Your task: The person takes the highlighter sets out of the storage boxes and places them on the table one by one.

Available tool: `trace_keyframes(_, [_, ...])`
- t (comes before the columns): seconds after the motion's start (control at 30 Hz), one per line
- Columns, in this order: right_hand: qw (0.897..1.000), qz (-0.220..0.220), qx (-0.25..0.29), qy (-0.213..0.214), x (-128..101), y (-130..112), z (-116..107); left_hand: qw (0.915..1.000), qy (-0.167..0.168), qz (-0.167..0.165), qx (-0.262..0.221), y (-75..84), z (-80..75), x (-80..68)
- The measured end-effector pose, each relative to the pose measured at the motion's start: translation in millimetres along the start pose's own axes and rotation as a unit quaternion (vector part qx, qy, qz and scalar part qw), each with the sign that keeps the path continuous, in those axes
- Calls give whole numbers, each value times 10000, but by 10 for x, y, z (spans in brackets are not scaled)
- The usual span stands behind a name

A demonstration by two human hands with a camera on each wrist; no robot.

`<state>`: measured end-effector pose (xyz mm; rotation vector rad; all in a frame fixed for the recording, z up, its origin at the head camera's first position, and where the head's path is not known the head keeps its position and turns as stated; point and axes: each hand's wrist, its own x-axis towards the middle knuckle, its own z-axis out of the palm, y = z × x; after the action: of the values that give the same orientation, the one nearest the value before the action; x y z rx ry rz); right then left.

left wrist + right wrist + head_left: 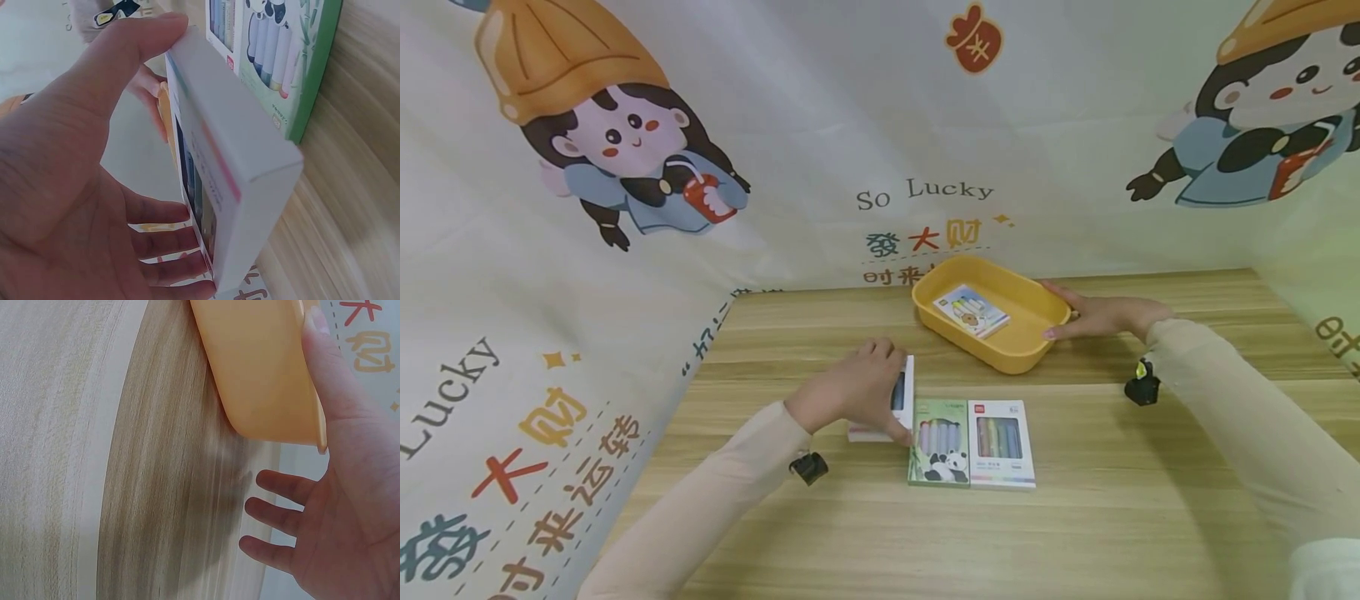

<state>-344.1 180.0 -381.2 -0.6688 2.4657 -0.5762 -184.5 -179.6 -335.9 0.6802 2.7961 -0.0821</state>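
Gripping a white box (pixel 901 392) of pens by its long edges, the left hand (pixel 853 392) tips it up on its side on the counter (pixel 1120 517), just left of the green panda box (pixel 939 442), thumb along the top edge and fingers (pixel 164 242) curled under the windowed face, as the left wrist view shows. The box looks like thin card: light, stiff enough along its folded edges, likely to dent if squeezed across the clear window, and smooth enough to slide, so the long edges seem the surest place to hold it. A third box (pixel 1002 442) with a rainbow strip lies touching the panda box on its right. Behind the panda box sits a yellow tray (pixel 1033 343) with another flat pack (pixel 971 311) lying in it; the right hand (pixel 1101 317) steadies the tray's right end, thumb (pixel 319 337) over the rim and the other fingers spread loose beside the wall, clasping nothing else. The tray appears to be rigid plastic with rounded, slick walls. The counter is pale wood-grain laminate, smooth and level. Printed cloth (pixel 865 125) with cartoon figures and the words "So Lucky" hangs behind and to both sides.
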Motion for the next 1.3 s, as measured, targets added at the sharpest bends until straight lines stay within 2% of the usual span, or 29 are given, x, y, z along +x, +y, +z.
trace_keyframes(0.77, [10000, -68, 13, -16, 26, 16, -16, 9999, -27, 90, 96, -15, 321, -36])
trace_keyframes(1.03, [10000, -37, 43, -48, 25, 28, -11, 9999, 5, 164, 18, -13, 381, -39])
trace_keyframes(1.3, [9999, -55, 83, -67, 4, 3, -10, 9998, -104, 167, -75, -24, 448, -19])
